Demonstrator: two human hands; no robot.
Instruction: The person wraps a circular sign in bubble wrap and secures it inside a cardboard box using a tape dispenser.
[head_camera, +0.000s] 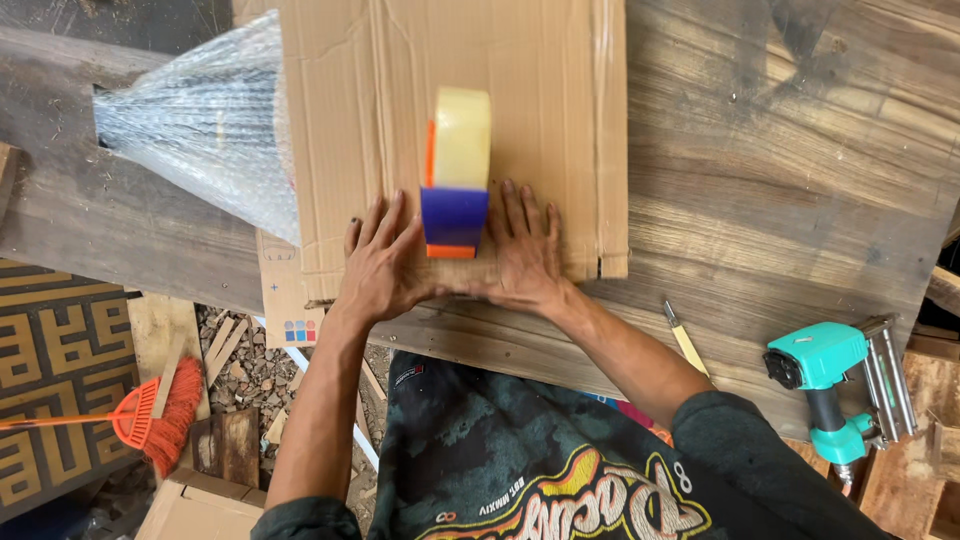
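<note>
Both palms lay flat, open: left hand and right hand pressing the cardboard wrap; tape dispenser stood ungripped at 12 o'clock; bubble wrap still protruding at 9, unsealed.

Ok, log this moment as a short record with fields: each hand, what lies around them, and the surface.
left hand: left hand flat on the cardboard sheet, fingers spread
right hand: right hand flat on the same sheet
between the hands: tape dispenser standing on the cardboard
left of the sheet: bubble wrap
right edge: teal nail gun; yellow-handled tool
surface: wooden table
floor: orange broom
</note>
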